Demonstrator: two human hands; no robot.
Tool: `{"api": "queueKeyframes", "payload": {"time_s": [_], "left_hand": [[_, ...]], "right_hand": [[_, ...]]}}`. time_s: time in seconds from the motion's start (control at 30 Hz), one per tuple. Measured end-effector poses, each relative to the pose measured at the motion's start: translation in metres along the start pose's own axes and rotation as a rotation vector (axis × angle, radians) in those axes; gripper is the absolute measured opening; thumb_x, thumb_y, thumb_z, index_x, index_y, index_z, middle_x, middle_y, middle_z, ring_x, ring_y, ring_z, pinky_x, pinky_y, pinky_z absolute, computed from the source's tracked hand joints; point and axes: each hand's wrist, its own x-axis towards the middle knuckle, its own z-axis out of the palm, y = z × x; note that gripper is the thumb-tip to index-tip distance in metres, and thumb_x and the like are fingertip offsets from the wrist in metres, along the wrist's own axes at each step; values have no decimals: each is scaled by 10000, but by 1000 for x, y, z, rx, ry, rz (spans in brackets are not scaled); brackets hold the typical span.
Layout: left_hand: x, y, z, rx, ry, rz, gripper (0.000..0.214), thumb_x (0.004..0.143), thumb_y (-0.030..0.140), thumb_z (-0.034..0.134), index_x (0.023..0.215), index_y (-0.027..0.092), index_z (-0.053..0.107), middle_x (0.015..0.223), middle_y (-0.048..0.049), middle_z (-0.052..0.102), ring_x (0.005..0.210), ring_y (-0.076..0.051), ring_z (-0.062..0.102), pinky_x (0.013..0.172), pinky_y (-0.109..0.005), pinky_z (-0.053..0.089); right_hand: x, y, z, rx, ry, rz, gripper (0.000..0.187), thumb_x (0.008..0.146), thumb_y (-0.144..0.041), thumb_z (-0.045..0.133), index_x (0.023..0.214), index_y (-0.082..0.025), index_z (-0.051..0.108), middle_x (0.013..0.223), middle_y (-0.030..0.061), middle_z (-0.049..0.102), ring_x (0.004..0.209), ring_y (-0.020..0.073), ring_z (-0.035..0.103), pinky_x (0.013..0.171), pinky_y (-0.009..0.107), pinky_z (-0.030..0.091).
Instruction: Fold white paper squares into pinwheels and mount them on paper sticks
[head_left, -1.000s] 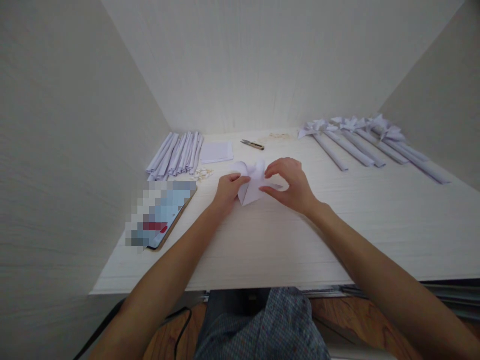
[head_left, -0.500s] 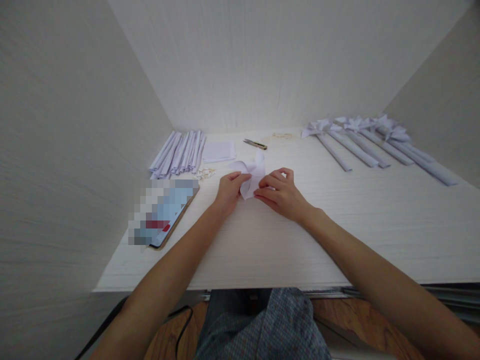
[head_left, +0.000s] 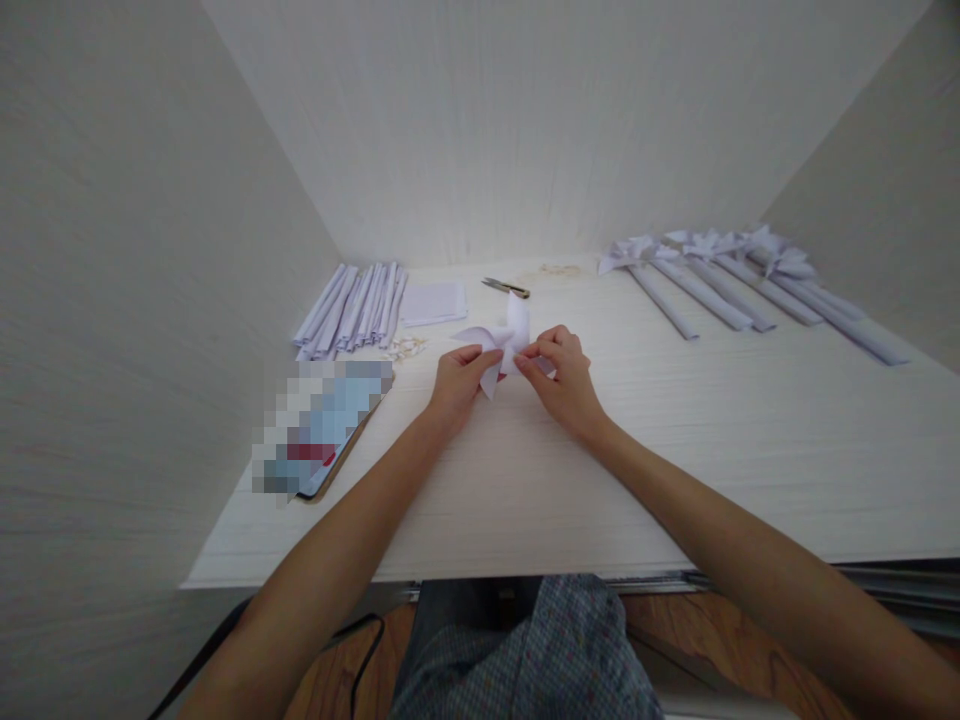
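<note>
A white folded paper pinwheel head [head_left: 501,342] is held just above the white table [head_left: 525,470], near its middle. My left hand [head_left: 456,379] pinches its left side with thumb and fingers closed on the paper. My right hand [head_left: 561,375] pinches its centre and right flap from the other side, fingers curled. Several flaps of the paper stick up and out between the two hands.
Several rolled paper sticks [head_left: 352,310] lie at the back left beside a stack of paper squares [head_left: 433,302]. Scissors [head_left: 505,288] lie at the back. Finished pinwheels on sticks [head_left: 720,280] lie at the back right. A phone [head_left: 330,425] rests on the left.
My right hand has drawn in from a wide hold to a tight pinch at the paper's centre. The flaps have been folded inward and now stand up. My left hand has stayed put.
</note>
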Motion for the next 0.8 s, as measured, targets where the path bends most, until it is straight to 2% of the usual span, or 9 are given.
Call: {"api": "queueKeyframes", "payload": {"time_s": [0.33,0.8], "left_hand": [[-1,1,1,39,-10,-7,196,491,273,686,501,137,544,501,37,533,490,-54,464,549,-209,451],[0,-2,0,68,-30,4,195,498,280,693,506,139,559,489,44,533,471,-52,456,541,-210,447]], "right_hand": [[0,-2,1,-96,10,92,97,727,-249,554,643,-203,570,786,24,491,825,199,457,724,378,310],[0,-3,0,-120,0,59,129,746,-248,541,632,-189,544,797,27,492,835,193,463,729,368,306]]}}
